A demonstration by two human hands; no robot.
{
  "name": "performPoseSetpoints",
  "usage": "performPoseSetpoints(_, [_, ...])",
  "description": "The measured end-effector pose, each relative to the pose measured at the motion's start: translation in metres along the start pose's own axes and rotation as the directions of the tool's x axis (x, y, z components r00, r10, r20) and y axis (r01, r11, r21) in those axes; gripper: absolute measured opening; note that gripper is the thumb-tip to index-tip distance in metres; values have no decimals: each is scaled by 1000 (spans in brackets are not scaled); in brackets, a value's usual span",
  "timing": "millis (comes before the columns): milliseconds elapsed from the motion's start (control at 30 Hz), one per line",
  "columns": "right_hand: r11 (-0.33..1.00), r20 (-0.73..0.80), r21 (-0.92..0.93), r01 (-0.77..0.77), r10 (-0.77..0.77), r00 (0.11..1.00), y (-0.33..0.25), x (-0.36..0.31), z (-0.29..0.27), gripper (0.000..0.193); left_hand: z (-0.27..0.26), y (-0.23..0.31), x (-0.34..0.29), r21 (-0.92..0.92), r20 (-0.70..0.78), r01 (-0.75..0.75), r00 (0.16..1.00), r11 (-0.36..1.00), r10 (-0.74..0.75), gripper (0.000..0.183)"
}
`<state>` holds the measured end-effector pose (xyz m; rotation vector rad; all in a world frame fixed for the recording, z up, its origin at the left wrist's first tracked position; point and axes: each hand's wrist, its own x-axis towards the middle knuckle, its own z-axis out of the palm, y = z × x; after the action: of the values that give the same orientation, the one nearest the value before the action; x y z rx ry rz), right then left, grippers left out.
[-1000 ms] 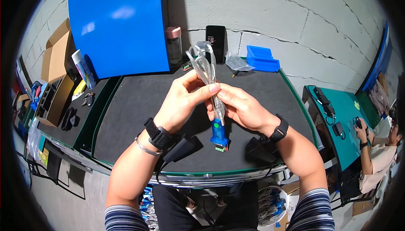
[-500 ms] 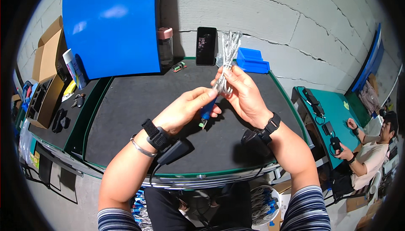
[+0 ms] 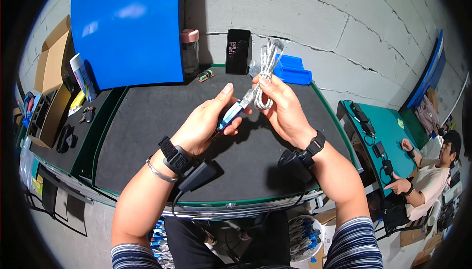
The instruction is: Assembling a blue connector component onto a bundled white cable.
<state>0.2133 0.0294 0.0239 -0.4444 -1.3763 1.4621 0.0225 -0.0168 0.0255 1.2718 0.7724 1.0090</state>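
Observation:
A coiled, clear-jacketed silver cable (image 3: 268, 65) is pinched near its middle between the thumb and fingers of my right hand (image 3: 285, 111). Its strands loop up above the grip and a shorter loop hangs below. From the bundle, a translucent blue connector housing (image 3: 231, 115) slants down to the left. It lies across the curled fingers of my left hand (image 3: 199, 124), whose thumb is raised off it. The housing's lower end is partly hidden at the left palm. Both hands are over the dark mat (image 3: 147, 146).
Along the back stand a pink-lidded bottle (image 3: 190, 55), a small green circuit board (image 3: 205, 75), a phone (image 3: 238, 52) and a blue bin (image 3: 293, 70). A carton (image 3: 49, 102) and spray can (image 3: 82, 77) are left. Below right, a white bucket (image 3: 318, 239) holds similar cables. A co-worker (image 3: 430, 175) sits right.
My left thumb has lifted off the connector, and the left hand has turned so the blue housing shows more fully. The housing tilts further left. My right hand keeps its pinch.

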Motion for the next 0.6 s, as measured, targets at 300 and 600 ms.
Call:
performPoseSetpoints(300, [999, -8, -36, -8, 8, 1000, 2, 2, 1, 17, -2, 0, -2, -42, 37, 39, 999, 998, -38, 62])
performPoseSetpoints(600, [994, -126, -101, 39, -51, 991, 3, 3, -1, 17, -3, -11, 5, -93, -24, 26, 999, 995, -28, 57])
